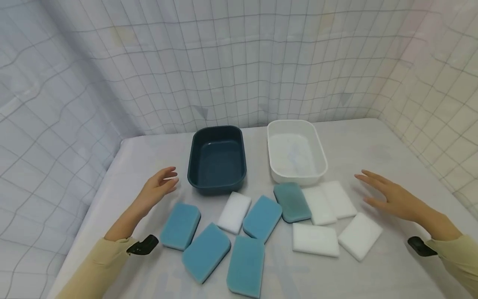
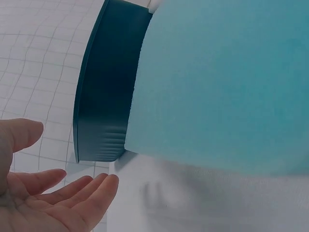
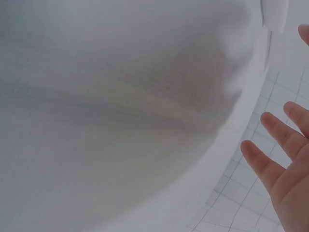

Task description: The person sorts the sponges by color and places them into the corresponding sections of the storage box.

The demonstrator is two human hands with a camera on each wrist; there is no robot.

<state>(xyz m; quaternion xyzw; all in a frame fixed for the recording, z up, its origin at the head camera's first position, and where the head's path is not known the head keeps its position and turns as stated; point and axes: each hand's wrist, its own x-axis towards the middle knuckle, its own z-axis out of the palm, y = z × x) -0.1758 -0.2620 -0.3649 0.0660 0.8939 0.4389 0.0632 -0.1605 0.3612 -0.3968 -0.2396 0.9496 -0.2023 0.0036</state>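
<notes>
My left hand [image 1: 154, 189] hovers over the table left of the dark teal bin [image 1: 216, 189], fingers loosely bent and holding nothing. Closest below it lies a blue sponge [image 1: 181, 226], which fills much of the left wrist view. My right hand [image 1: 396, 199] is held above the table's right side with fingers spread and nothing in them. Near it lie a white sponge [image 1: 360, 236] and another white sponge [image 1: 339, 199]. A darker teal sponge [image 1: 292, 202] lies right in front of the white bin [image 1: 297, 179]. Both bins stand with bare insides.
More blue sponges lie in front, among them one at the middle front [image 1: 245, 265] and a tilted one [image 1: 207, 252]. A small white sponge [image 1: 234, 212] is between blue ones. Grid-patterned white curtains [image 1: 239, 62] enclose the table [image 1: 149, 153] at the back and sides.
</notes>
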